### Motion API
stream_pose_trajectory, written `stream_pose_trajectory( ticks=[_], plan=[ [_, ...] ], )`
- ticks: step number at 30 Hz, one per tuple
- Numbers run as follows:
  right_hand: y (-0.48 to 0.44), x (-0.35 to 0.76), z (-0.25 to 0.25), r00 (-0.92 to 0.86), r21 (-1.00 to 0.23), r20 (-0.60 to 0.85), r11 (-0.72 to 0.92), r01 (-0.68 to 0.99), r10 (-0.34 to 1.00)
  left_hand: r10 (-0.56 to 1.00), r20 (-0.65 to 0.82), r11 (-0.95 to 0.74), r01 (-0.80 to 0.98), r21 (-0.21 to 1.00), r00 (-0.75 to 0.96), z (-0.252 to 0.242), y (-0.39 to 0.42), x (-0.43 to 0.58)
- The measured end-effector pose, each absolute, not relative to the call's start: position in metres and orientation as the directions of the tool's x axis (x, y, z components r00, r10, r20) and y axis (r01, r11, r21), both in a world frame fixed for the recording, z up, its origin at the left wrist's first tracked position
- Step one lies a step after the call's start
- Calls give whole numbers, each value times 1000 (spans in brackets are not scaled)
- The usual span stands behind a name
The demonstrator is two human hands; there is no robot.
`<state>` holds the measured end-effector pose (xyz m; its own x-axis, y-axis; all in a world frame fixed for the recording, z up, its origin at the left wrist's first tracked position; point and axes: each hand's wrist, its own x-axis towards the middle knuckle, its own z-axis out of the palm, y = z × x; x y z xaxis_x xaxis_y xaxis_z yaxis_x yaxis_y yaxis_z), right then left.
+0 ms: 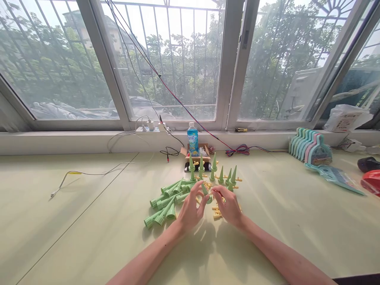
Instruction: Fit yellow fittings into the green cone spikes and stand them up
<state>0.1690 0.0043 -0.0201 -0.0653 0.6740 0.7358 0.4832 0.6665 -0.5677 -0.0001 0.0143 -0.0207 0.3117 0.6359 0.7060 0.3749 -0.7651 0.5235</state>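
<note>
Centre frame: green plastic cone (pixel 204 189) pinched in left hand (pixel 190 209), apparently steadied for right hand (pixel 229 206), nearly closed, any contents unclear.

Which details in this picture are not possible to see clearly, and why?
All in the head view:
Held green cone: partly covered by the left hand.
Right hand: its fingers hide whether it pinches anything.
Blue bottle: fine label print too small to read.
Red object: cut off by the right edge.
Flat black object: partly hidden by upright green cones.
</note>
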Motion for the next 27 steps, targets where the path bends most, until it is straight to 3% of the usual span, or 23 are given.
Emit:
stream_pose_trajectory(
  ticks=[4, 8, 15, 27],
  plan=[
    [1, 167, -18, -14, -570, 750, 656, 495, 662, 685, 697, -719, 351, 601, 211, -16, 13, -1],
    [0, 168, -17, 33, -597, 745, 644, 478, 667, 788, 597, -594, 439, 674, 149, -11, 13, -4],
    [0, 169, -18, -59, -546, 782, 727, 416, 621, 882, 410, -470, 385, 794, 232, -6, 11, -2],
    [3, 170, -23, -97, -544, 773, 734, 407, 627, 879, 357, -448, 290, 846, 315, 5, 6, -3]
  ],
)
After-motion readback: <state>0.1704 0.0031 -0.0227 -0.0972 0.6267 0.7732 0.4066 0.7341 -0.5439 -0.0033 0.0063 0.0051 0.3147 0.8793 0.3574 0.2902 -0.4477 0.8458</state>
